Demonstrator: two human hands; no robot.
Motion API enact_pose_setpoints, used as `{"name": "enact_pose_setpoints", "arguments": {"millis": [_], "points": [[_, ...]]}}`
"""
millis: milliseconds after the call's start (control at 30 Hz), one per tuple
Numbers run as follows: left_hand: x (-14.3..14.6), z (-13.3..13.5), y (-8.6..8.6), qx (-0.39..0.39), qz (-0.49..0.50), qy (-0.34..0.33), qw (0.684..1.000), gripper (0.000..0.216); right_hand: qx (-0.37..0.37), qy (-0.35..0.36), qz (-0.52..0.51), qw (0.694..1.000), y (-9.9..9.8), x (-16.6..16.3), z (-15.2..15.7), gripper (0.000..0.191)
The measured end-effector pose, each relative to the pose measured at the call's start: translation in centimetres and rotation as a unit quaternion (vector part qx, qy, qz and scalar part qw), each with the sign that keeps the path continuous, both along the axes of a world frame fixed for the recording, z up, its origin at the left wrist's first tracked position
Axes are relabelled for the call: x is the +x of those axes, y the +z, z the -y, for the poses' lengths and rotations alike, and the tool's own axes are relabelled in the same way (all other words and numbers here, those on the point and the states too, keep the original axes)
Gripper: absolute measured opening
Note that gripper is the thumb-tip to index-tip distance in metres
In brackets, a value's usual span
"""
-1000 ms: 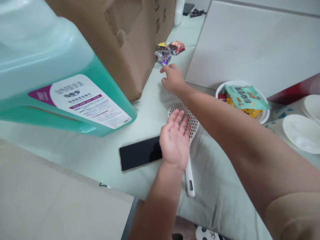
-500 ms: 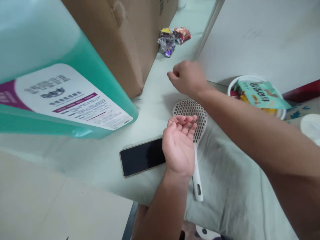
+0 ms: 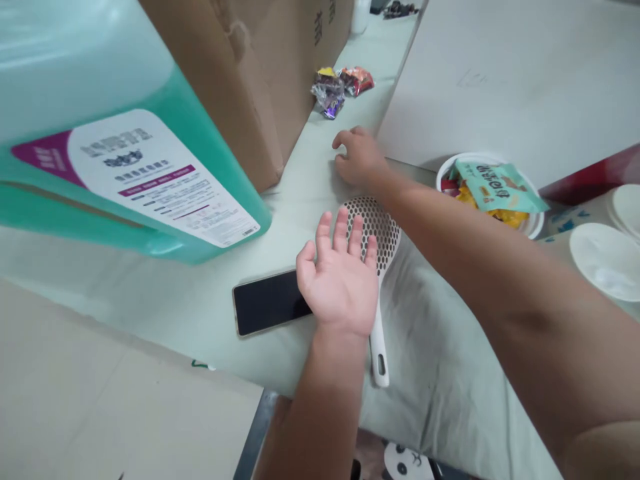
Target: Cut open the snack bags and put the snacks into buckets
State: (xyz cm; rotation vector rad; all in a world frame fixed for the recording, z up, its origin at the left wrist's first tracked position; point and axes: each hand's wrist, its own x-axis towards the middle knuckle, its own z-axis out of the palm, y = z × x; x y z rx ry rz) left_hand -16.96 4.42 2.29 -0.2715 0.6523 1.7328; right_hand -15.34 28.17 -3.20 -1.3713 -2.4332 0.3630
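My left hand (image 3: 340, 280) lies palm up and open, fingers spread, empty, over the head of a white perforated scoop (image 3: 386, 235) and the right end of a black phone (image 3: 264, 311). My right hand (image 3: 357, 159) rests farther back on the pale green cloth, fingers curled under; whether they hold anything is hidden. A short way beyond it lie small wrapped sweets (image 3: 330, 95), next to a cardboard box.
A big green liquid jug (image 3: 125, 140) lies at the left. The cardboard box (image 3: 260, 60) stands behind it. A white board (image 3: 500, 73) leans at the right. A white bowl (image 3: 534, 229) holds snack packets, with white plates (image 3: 605, 260) beside it. The table edge runs near me.
My right hand drew back from the sweets into a fist, then came down on the cloth with curled fingers. My left hand's fingers curled briefly and have spread flat again.
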Motion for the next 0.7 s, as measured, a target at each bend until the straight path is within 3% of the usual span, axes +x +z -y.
{"name": "enact_pose_setpoints", "arguments": {"millis": [267, 433, 567, 700], "points": [[-0.7, -1.7, -0.2, -0.027, 0.017, -0.018, 0.999, 0.038, -0.012, -0.009, 0.031, 0.999, 0.1, -5.0, -5.3, 0.035], [-1.6, -1.8, -0.2, -0.025, -0.012, -0.021, 0.999, 0.041, -0.007, -0.014, 0.052, 0.999, -0.7, -6.1, -7.6, 0.020], [-1.5, -1.3, -0.4, -0.017, -0.010, -0.033, 0.999, 0.038, -0.005, -0.011, 0.030, 0.999, -0.6, -4.5, -6.2, 0.022], [-1.0, -0.2, -0.1, -0.007, -0.022, -0.029, 0.999, 0.034, -0.012, -0.011, -0.038, 0.999, 1.2, -2.8, -2.4, 0.028]]}}
